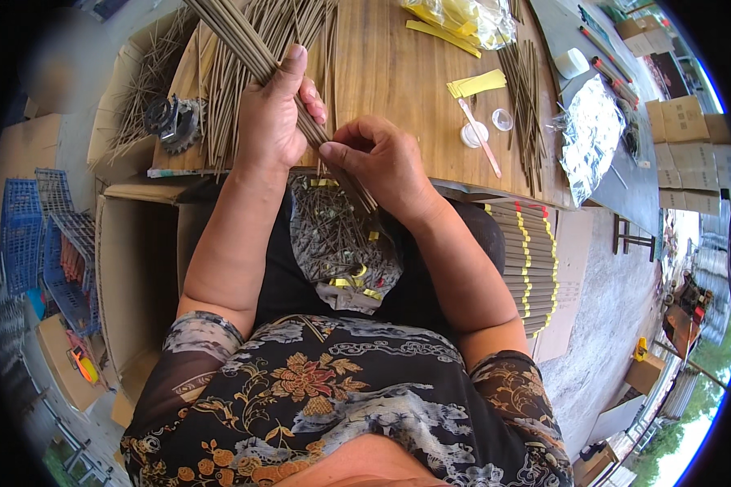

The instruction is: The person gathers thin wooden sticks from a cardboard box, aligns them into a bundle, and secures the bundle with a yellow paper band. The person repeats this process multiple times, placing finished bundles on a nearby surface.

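A slanting bundle of thin brown incense sticks (234, 36) runs across both hands above the table's near edge. My left hand (270, 122) is closed round its middle, thumb pointing up along the sticks. Lower down, my right hand (386, 162) pinches the bundle between thumb and fingers, close to its lower end. Many loose incense sticks (219, 114) lie on the wooden table (374, 73) beside my left hand. Under the hands, a grey cloth (310, 235) in my lap holds broken stick bits and yellow scraps.
Right on the table are yellow paper strips (483, 84), a white pot (468, 136) with a flat wooden stick (487, 150), more sticks (526, 97) and crumpled foil (594, 134). Yellow-banded bundles (512, 268) lie below. A cardboard box (138, 268) and blue crates (23, 231) stand left.
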The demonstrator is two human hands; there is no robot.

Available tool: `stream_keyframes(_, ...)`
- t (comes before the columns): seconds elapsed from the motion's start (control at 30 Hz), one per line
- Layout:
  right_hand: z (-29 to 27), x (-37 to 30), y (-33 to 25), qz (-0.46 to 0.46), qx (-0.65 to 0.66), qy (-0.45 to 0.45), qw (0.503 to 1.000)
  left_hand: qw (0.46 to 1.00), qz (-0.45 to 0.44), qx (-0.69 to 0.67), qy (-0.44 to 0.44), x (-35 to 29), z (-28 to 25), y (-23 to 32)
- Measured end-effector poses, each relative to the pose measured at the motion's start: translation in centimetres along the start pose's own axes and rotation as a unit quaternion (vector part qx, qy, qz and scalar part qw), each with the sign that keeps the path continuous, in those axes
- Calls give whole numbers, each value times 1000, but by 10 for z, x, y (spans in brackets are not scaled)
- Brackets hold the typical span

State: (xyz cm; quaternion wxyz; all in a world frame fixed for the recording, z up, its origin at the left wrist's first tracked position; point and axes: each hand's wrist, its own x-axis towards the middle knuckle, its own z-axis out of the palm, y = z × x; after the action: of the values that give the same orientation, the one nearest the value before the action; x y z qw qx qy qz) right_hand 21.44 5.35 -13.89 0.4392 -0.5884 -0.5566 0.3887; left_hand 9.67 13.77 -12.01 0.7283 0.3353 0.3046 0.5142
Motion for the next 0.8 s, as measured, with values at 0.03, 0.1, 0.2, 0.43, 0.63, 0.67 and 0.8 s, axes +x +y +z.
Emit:
stream_keyframes(0.03, 0, 0, -2, 0, 1, 3, 1000, 1000, 2, 3, -2, -1, 0, 0)
stream_keyframes(0.1, -1, 0, -7, -12, -15, 10, 1000, 1000, 2, 5, -3, -1, -1, 1)
stream_keyframes(0.2, -1, -1, -13, -56, -64, 25, 996, 1000, -3, 4, 1, -1, -3, 2)
stream_keyframes(0.43, 7, 0, -16, -208, -252, 79, 942, 1000, 19, -7, 24, 1, -8, 4)
stream_keyframes(0.63, -7, -7, -18, -177, -245, -29, 953, 990, 55, -94, 89, 19, -37, 35)
stream_keyframes(0.67, -13, -9, -19, -176, -240, -60, 953, 988, 71, -104, 92, 23, -48, 43)
stream_keyframes(0.8, -39, -15, -9, -147, -244, -120, 951, 974, 123, -121, 143, 27, -74, 72)
